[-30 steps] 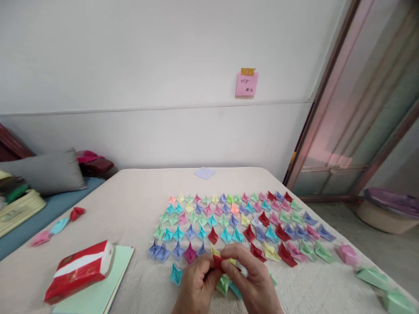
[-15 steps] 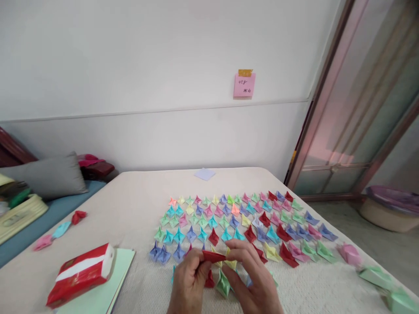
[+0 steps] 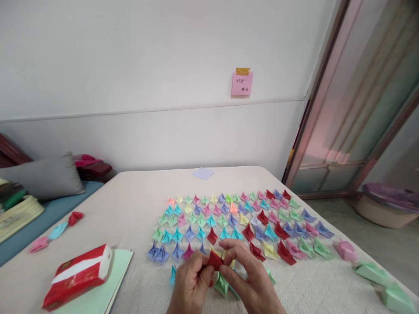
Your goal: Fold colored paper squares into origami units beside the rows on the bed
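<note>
A small folded red paper piece (image 3: pixel 215 260) is held between both hands at the lower middle, above the table. My left hand (image 3: pixel 193 281) pinches its left side between thumb and fingers. On its right side, my right hand (image 3: pixel 250 277) grips it near the lower corner with thumb and fingertips. Beneath the hands sits a green folded paper piece (image 3: pixel 221 285), partly hidden. Rows of small folded paper pieces in many colours, such as a dark red one (image 3: pixel 212 236), spread across the table behind the hands.
A red tissue pack (image 3: pixel 78 275) lies on green paper sheets (image 3: pixel 118 275) at the left. Three folded pieces (image 3: pixel 59 231) rest near the left edge, several more (image 3: pixel 371 273) at the right. A lilac sheet (image 3: pixel 203 173) lies at the far edge.
The red paper has been turned between my fingers, from a narrow edge-on strip to a pointed face. The view has shifted slightly.
</note>
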The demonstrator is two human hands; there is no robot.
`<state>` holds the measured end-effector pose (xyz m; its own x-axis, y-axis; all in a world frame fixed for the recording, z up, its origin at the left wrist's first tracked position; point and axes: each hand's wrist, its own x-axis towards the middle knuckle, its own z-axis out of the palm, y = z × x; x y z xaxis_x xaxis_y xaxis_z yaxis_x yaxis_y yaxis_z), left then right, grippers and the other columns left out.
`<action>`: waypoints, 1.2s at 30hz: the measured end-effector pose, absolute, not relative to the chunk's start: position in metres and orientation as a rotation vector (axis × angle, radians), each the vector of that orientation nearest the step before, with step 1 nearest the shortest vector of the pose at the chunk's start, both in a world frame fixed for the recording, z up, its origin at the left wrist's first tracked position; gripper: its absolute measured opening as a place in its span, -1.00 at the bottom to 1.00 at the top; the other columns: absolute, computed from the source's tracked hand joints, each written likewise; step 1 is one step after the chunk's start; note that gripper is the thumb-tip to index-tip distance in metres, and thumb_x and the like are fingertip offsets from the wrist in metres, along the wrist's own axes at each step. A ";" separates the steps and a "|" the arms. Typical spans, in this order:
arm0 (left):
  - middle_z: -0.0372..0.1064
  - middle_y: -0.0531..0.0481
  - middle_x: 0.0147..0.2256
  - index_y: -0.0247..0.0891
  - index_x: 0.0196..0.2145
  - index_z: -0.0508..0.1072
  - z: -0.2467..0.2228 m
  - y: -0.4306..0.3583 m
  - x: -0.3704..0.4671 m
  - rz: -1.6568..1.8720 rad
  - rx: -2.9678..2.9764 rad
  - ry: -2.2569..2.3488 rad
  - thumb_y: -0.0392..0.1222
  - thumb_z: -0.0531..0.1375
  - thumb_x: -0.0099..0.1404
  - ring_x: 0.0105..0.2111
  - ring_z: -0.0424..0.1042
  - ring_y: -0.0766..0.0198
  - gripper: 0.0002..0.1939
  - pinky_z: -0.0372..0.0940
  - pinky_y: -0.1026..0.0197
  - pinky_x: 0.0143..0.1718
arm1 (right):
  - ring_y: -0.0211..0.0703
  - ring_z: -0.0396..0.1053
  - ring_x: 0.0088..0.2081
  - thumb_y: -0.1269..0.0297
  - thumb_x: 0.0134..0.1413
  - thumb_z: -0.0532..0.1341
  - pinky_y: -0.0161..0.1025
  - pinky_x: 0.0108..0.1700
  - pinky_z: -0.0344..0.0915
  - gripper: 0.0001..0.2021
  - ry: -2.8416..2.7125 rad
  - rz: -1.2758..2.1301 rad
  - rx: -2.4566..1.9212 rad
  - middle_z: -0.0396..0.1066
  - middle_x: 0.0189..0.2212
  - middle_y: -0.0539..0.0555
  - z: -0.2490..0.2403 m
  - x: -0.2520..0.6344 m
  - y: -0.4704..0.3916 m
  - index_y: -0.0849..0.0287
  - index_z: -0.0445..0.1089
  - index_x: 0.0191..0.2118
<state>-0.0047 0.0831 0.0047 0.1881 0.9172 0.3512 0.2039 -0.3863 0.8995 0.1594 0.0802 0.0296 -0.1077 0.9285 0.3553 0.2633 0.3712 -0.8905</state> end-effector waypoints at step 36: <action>0.41 -0.02 -0.54 -0.38 -0.44 0.47 0.005 0.087 -0.002 0.918 0.679 0.659 -0.22 0.35 0.12 -0.62 0.26 0.46 -0.84 0.08 0.42 -0.62 | -0.41 0.11 -0.68 0.27 -0.13 0.33 -0.41 -0.63 -0.08 -0.79 -0.820 1.865 -0.918 0.28 -0.73 -0.04 0.016 0.155 0.093 0.27 0.36 -0.57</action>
<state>-0.0024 0.0873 0.0055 0.4485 0.8675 -0.2150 -0.4810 0.4371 0.7600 0.1553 0.0934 0.0164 -0.3432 0.9010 -0.2655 -0.4138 -0.3988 -0.8184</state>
